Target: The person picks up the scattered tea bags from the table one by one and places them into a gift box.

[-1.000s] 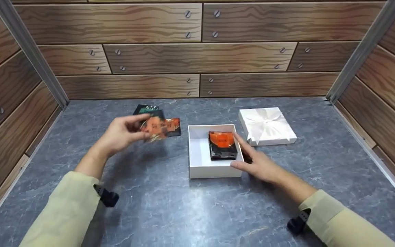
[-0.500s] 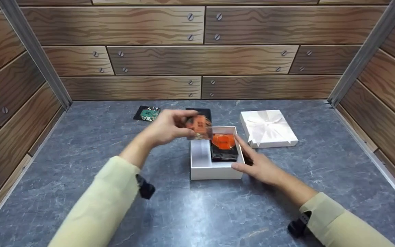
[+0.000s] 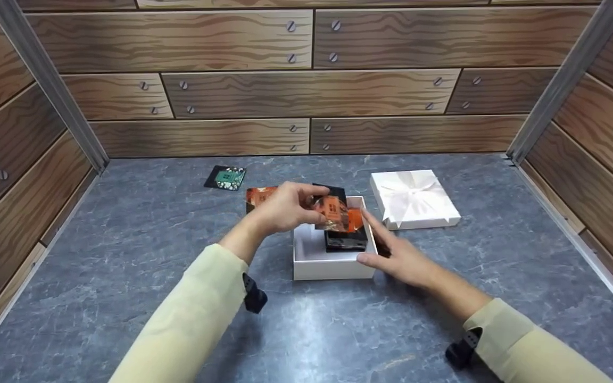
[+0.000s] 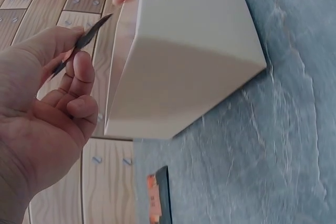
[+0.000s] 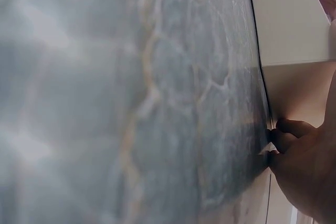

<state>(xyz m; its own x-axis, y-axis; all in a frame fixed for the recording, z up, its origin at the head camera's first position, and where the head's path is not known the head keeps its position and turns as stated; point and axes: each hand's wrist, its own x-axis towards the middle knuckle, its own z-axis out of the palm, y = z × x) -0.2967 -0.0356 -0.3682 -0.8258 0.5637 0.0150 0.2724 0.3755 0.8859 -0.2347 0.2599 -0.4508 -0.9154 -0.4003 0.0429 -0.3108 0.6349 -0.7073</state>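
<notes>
My left hand point(image 3: 285, 208) pinches a flat orange-and-black packet point(image 3: 332, 214) between thumb and fingers, over the open white gift box point(image 3: 333, 269). In the left wrist view the packet point(image 4: 89, 36) appears edge-on beside the box's rim. Inside the box, on its right side, lies a stack of black packets point(image 3: 346, 242) with an orange label on top, partly hidden by the held packet. My right hand point(image 3: 405, 259) holds the box's right side, thumb over the front corner and index finger along the wall. Its other fingers point(image 5: 294, 135) bend against the outer wall near the table.
Left of the box another orange packet point(image 3: 257, 196) lies on the grey marbled table, partly behind my left hand. Farther left is a green-and-black packet point(image 3: 228, 177). The white lid point(image 3: 415, 198) with a ribbon bow sits right of the box. Wood-patterned walls enclose the table.
My left hand has carried the orange-and-black packet from the table's left side rightward to over the box. The right hand stays on the box.
</notes>
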